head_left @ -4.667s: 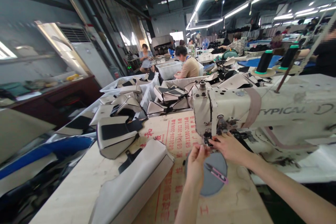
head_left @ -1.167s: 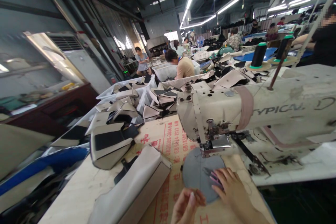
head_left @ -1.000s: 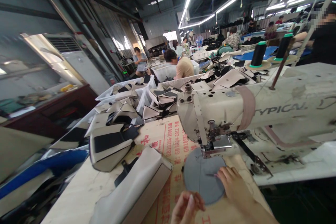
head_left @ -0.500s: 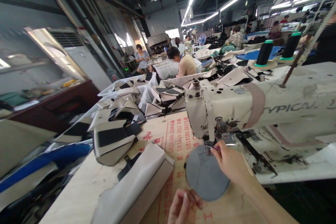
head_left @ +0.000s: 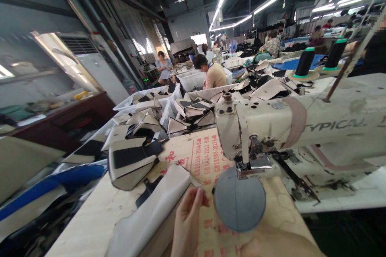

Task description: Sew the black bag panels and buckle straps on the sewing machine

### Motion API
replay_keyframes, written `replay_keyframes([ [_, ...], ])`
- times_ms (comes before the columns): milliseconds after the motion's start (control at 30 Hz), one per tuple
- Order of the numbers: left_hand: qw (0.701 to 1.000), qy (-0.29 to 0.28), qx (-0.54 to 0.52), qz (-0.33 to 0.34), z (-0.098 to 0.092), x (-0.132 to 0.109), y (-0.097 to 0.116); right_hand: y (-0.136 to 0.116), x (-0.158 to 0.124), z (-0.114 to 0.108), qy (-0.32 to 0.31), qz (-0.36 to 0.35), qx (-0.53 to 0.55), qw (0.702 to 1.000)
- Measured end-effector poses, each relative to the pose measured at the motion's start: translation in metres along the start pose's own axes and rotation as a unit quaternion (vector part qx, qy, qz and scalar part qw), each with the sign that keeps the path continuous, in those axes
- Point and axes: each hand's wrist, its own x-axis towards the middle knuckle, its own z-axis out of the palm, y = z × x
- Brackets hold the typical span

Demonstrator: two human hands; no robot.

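Note:
My left hand (head_left: 188,217) is beside the right end of a cream bag-like piece (head_left: 157,213), palm partly toward me. Its fingers are curled in toward the thumb; whether anything is between them I cannot make out. My right hand (head_left: 262,243) is a smear at the bottom edge, below a flat grey disc (head_left: 239,202), with its fingers unclear. That disc, crossed by a thin line, lies in front of the sewing machine's presser foot (head_left: 243,168), its far edge beneath the metal parts. The sewing machine (head_left: 259,124) stands to the right.
Another cream and black piece (head_left: 131,164) rests on the plywood table (head_left: 87,217) at left. White bins (head_left: 169,112) behind it hold several similar pieces. Black thread cones (head_left: 304,64) stand behind the machine. A person in a tan top (head_left: 215,75) bends over farther back.
My right hand has left the needle area, where it pinched something small and purplish, and dropped to the bottom edge. My left hand has moved left and up to the cream piece.

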Motion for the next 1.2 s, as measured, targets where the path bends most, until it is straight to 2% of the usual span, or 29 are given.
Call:
replay_keyframes([
  [33, 0.995, 0.008, 0.098, 0.016, 0.000, 0.006, -0.004, 0.006, -0.002, 0.006, 0.022, 0.026, 0.023, 0.999],
  [100, 0.961, 0.035, 0.266, 0.066, 0.006, 0.014, -0.013, 0.018, -0.008, 0.013, 0.105, 0.091, 0.072, 0.988],
  [167, 0.926, 0.048, 0.356, 0.119, 0.023, 0.020, -0.021, 0.031, -0.014, 0.010, 0.245, 0.160, 0.098, 0.951],
  [200, 0.917, 0.045, 0.372, 0.137, 0.035, 0.023, -0.024, 0.035, -0.016, 0.007, 0.312, 0.183, 0.112, 0.926],
  [267, 0.918, 0.019, 0.364, 0.157, 0.059, 0.030, -0.030, 0.040, -0.021, -0.002, 0.414, 0.212, 0.137, 0.875],
  [333, 0.930, -0.018, 0.331, 0.160, 0.077, 0.039, -0.035, 0.041, -0.021, -0.011, 0.461, 0.230, 0.143, 0.845],
  [433, 0.946, -0.080, 0.268, 0.161, 0.084, 0.049, -0.039, 0.044, -0.016, -0.021, 0.475, 0.247, 0.111, 0.837],
  [500, 0.952, -0.103, 0.238, 0.165, 0.078, 0.051, -0.038, 0.050, -0.010, -0.025, 0.477, 0.251, 0.091, 0.837],
  [567, 0.945, -0.100, 0.258, 0.175, 0.070, 0.050, -0.032, 0.057, -0.004, -0.027, 0.474, 0.247, 0.084, 0.841],
  [633, 0.917, -0.073, 0.338, 0.199, 0.064, 0.048, -0.023, 0.063, 0.001, -0.027, 0.480, 0.250, 0.081, 0.837],
  [767, 0.832, -0.016, 0.488, 0.263, 0.063, 0.049, -0.003, 0.062, 0.016, -0.025, 0.513, 0.246, 0.066, 0.820],
  [867, 0.811, -0.024, 0.520, 0.267, 0.060, 0.049, -0.001, 0.056, 0.029, -0.024, 0.510, 0.242, -0.014, 0.825],
  [933, 0.823, -0.029, 0.507, 0.253, 0.055, 0.048, -0.003, 0.055, 0.033, -0.023, 0.493, 0.246, -0.101, 0.828],
  [1000, 0.857, -0.035, 0.457, 0.235, 0.050, 0.044, -0.004, 0.058, 0.031, -0.023, 0.470, 0.251, -0.155, 0.832],
  [1100, 0.919, -0.083, 0.320, 0.214, 0.052, 0.035, -0.001, 0.066, 0.024, -0.019, 0.449, 0.243, -0.114, 0.852],
  [1133, 0.932, -0.113, 0.274, 0.209, 0.055, 0.031, 0.001, 0.068, 0.022, -0.017, 0.450, 0.236, -0.082, 0.857],
  [1200, 0.939, -0.182, 0.213, 0.200, 0.064, 0.025, 0.001, 0.068, 0.018, -0.011, 0.463, 0.221, -0.037, 0.858],
])
